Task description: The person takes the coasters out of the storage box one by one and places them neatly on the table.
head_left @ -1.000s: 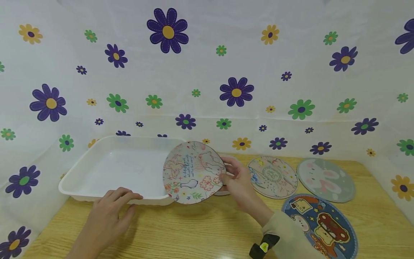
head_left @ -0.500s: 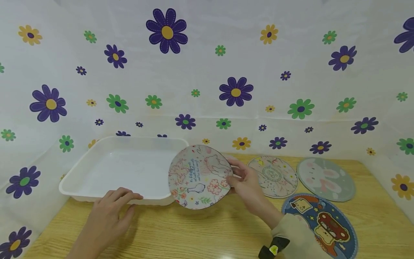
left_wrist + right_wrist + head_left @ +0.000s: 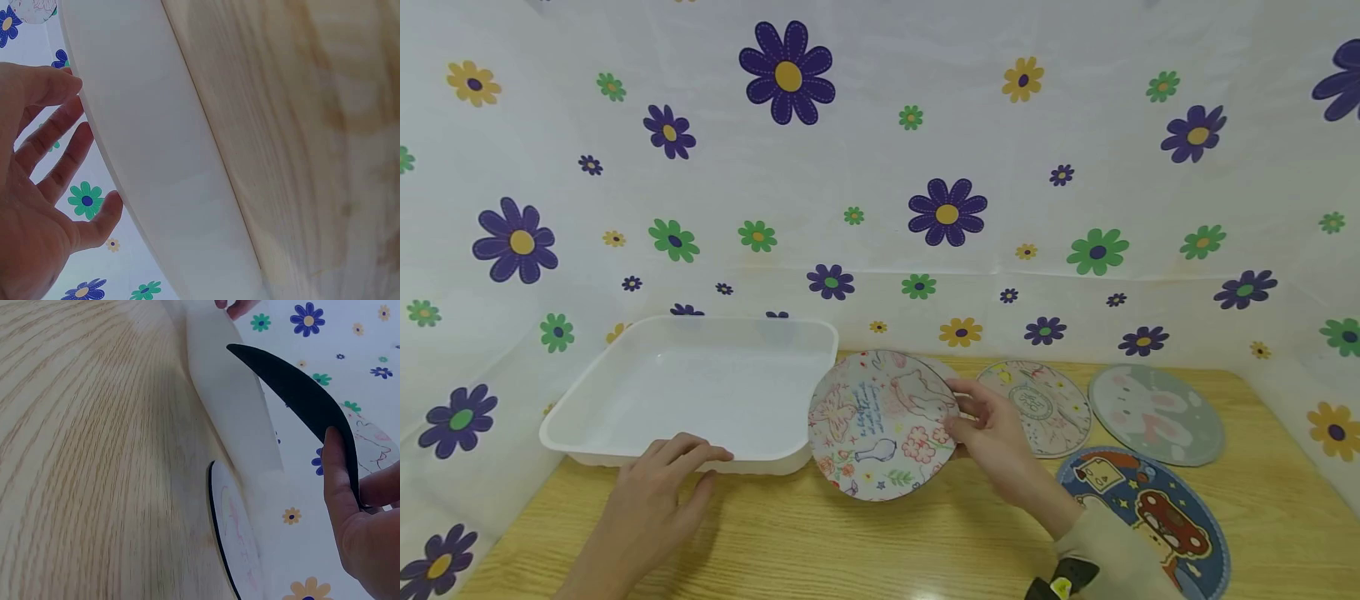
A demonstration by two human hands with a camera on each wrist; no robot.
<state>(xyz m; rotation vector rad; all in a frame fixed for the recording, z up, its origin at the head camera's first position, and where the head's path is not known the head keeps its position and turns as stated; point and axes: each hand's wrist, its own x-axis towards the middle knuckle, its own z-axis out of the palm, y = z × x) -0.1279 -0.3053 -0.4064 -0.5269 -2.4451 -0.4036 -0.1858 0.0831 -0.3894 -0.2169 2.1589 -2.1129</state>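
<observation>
My right hand (image 3: 996, 437) pinches the right edge of a round mat (image 3: 880, 425) printed with a rabbit, flowers, a vase and blue writing. The mat is tilted above the table, just right of the white tray (image 3: 715, 387). Its black underside (image 3: 300, 384) shows in the right wrist view, where it bends. My left hand (image 3: 658, 492) rests its fingertips on the tray's front rim, fingers loosely bent. In the left wrist view, those fingertips (image 3: 78, 134) touch the rim. Another round mat (image 3: 938, 367) lies mostly hidden behind the held one; the right wrist view shows its pale face (image 3: 236, 534).
To the right lie a flower-patterned round mat (image 3: 1033, 408), a grey-green rabbit mat (image 3: 1157, 417) and a dark blue cartoon mat (image 3: 1187, 533), partly covered by my sleeve (image 3: 1105, 546). A flower-printed cloth (image 3: 880, 158) surrounds the wooden table (image 3: 820, 550).
My right hand has drawn the held mat rightward and slightly toward me, away from over the tray's right end. The left hand has stayed on the rim.
</observation>
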